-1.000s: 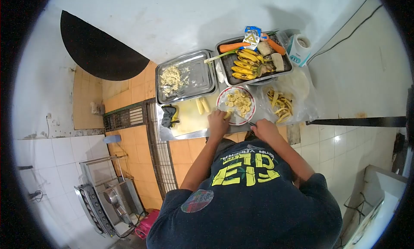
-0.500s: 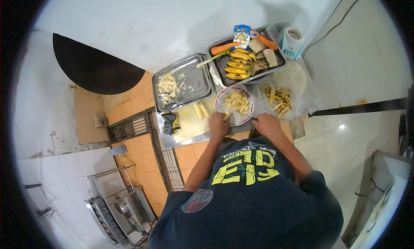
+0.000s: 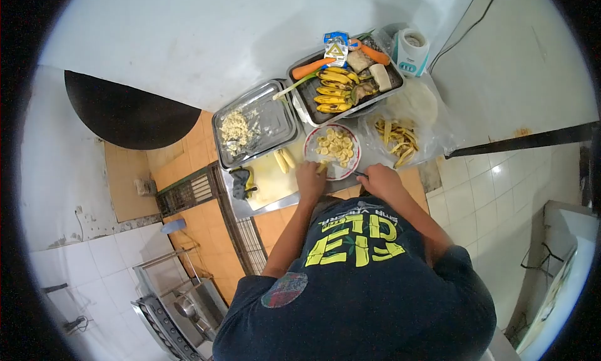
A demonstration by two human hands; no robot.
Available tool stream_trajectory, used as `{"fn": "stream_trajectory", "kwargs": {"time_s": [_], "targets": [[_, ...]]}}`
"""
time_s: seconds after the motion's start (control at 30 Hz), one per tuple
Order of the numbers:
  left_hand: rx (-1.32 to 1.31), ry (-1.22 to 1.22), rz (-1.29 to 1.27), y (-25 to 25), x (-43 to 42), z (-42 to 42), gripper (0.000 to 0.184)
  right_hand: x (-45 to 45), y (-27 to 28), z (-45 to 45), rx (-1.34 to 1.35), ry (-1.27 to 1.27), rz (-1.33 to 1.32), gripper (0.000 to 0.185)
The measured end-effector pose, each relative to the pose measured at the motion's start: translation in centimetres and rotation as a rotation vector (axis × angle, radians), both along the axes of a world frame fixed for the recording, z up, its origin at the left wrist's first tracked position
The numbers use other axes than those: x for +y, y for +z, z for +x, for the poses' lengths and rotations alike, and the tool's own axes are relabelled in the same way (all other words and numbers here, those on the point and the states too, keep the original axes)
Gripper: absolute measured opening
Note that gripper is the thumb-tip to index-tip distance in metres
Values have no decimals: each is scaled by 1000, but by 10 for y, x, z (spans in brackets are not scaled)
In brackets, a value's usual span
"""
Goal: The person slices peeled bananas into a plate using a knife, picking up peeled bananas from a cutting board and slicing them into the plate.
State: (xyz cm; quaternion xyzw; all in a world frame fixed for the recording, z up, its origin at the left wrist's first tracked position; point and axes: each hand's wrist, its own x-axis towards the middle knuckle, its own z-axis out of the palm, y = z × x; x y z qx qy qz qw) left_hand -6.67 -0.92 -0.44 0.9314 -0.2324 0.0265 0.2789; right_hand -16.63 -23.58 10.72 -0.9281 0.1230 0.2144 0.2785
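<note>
From my distant seat I have the counter [image 3: 269, 207] ahead of the torso, and the dark tray [image 3: 305, 98] sits at its far side with a bunch of bananas [image 3: 336, 89]. Nearer, I've got the red-rimmed plate [image 3: 337, 169] directly ahead of the gap between both hands, holding banana slices [image 3: 335, 145] mostly toward its far half. Two peeled bananas [image 3: 284, 161] lie side by side left of it, long axes running roughly away from the body, nearer the left hand [image 3: 311, 181] than the right hand [image 3: 382, 182].

Now the close work! The left hand grips a banana piece [image 3: 322, 167] at the plate's near-left rim (fingers cover most of it, so I can't read its axis). Across the plate's near edge, the right hand is closed around the knife [image 3: 359, 173], dark handle pointing left and slightly away, toward that piece. Left touches the fruit; right sits apart.
</note>
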Motion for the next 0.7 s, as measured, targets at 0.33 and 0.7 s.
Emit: {"fn": "stream_trajectory", "kwargs": {"time_s": [0.33,0.7], "targets": [[37,30,-42,-7,0,-4,22,2,-3,2,23,12,38,42],[13,54,-69,1,-6,-4,22,5,8,0,-55,56,-37,42]]}}
